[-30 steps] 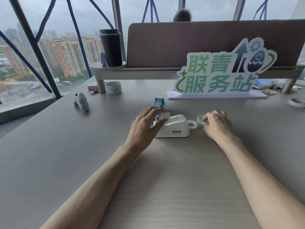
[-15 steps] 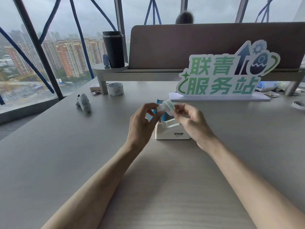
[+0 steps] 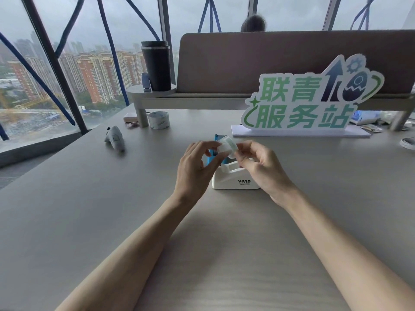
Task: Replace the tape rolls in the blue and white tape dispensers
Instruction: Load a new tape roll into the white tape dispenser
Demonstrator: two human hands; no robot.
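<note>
A white tape dispenser [image 3: 233, 181] marked VIVID stands on the grey table, its top slot open. Behind it, mostly hidden by my fingers, is the blue tape dispenser [image 3: 213, 152]. Both hands are raised just above the white dispenser and pinch a small pale tape roll [image 3: 227, 146] between them. My left hand [image 3: 197, 167] grips its left side with thumb and fingers. My right hand [image 3: 260, 163] holds its right side with the fingertips.
A green-and-white sign [image 3: 301, 104] stands behind the dispensers. A wide tape roll [image 3: 158, 120] sits by the shelf leg, a black tumbler [image 3: 156, 66] on the shelf, a small grey device [image 3: 114, 138] at the left. Someone's head shows beyond the partition [image 3: 292, 61].
A second ago my left hand lay on the white dispenser and my right hand on a roll on the table. Both hands have since come together above the dispenser, holding the roll.
</note>
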